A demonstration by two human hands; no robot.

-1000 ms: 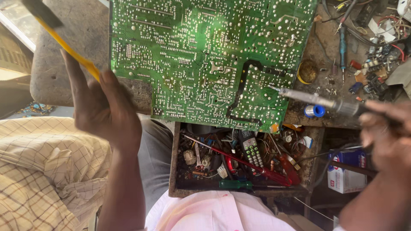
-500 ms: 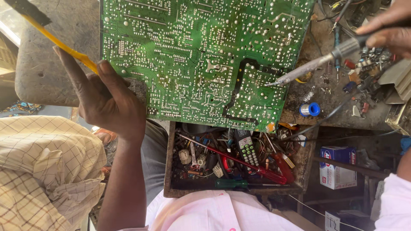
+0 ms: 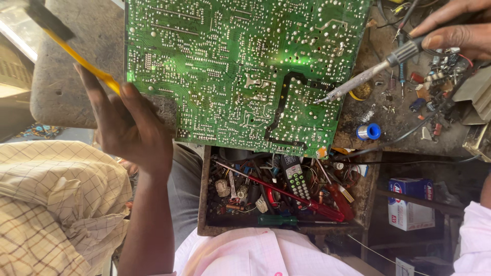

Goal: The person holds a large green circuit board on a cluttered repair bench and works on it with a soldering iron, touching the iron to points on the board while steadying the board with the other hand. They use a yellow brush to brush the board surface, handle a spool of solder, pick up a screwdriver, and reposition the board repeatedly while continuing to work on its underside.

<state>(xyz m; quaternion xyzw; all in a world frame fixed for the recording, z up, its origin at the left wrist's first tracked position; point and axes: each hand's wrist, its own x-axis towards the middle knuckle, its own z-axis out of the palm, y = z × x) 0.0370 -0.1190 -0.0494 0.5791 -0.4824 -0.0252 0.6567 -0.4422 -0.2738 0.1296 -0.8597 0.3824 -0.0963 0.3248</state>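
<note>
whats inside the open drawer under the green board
The drawer holds a red screwdriver, a remote, a green-handled tool and loose parts; its far end is hidden by the board.

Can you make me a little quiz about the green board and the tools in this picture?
1. True or false: the left hand holds a yellow-handled brush.
2. Where does the metal tip of the soldering iron in the right hand point? A) the large green circuit board B) the small blue solder spool C) the red-handled screwdriver
3. Which buttoned gadget lies in the open wooden drawer?

Key: 1 true. 2 A. 3 the black remote control.
</note>
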